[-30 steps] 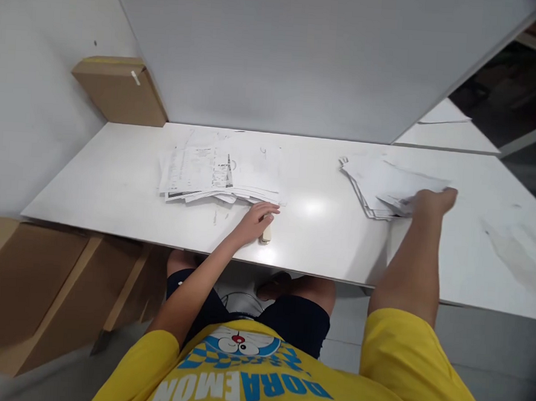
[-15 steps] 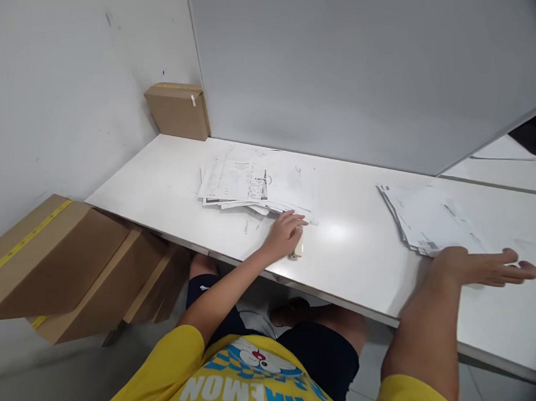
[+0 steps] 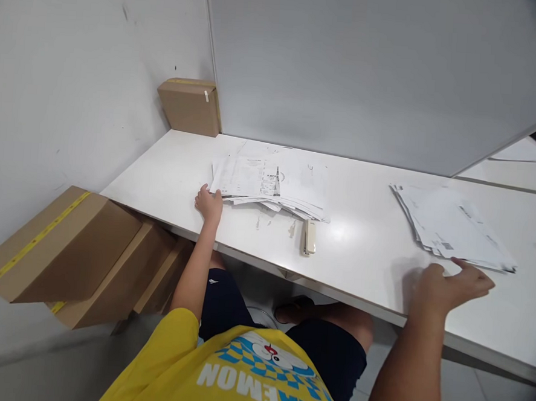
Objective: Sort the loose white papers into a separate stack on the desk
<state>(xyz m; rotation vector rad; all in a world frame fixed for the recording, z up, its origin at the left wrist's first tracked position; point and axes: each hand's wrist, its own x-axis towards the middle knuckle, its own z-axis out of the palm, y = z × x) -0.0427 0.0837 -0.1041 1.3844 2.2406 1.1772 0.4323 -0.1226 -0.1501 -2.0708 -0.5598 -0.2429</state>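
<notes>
My left hand [image 3: 209, 205] is at the near left corner of a pile of printed papers [image 3: 251, 178], its fingers apart and close to the sheets' edge. Nothing is visibly gripped in it. A small beige stapler [image 3: 310, 238] lies on the white table just in front of that pile. My right hand [image 3: 456, 286] hovers by the near edge of a second stack of papers [image 3: 450, 227], fingers stretched out and thumb apart. It holds nothing that I can see.
Several cardboard boxes [image 3: 52, 242] with yellow tape stand at the left, beside the table [image 3: 350, 254]. Another cardboard box [image 3: 189, 108] rests in the back left corner. A grey partition [image 3: 340, 66] rises along the table's rear edge.
My left hand has let go of the stapler and moved left to the corner of the left pile. My right hand has shifted left and nearer to me, along the right stack's edge.
</notes>
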